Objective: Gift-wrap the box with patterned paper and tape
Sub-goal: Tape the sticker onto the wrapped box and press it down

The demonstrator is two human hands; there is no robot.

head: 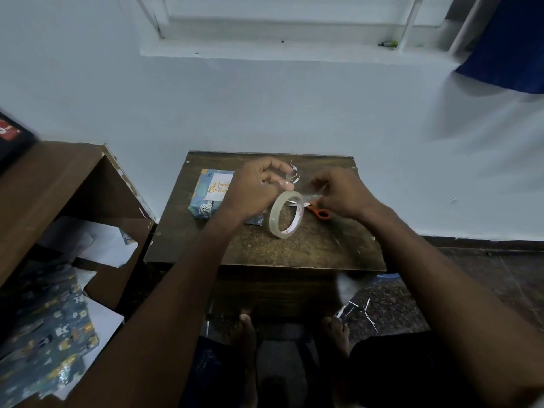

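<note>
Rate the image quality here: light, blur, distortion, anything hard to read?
Head view: dim, bluish light; wide-angle bending at the edges; blue cloth top right smeared by motion; clear tape strip between left hand and right hand barely readable; tape roll and wrapped box fairly sharp.

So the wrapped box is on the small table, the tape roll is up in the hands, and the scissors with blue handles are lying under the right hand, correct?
Not quite. The head view shows the scissors have orange handles, not blue. The rest holds: the wrapped box sits on the small table, and the tape roll is between the left hand and right hand.

The wrapped box (209,195) is lying on the small table (265,245), left of the tape roll (286,214); scissors (319,212) are lying right of the roll.
</note>
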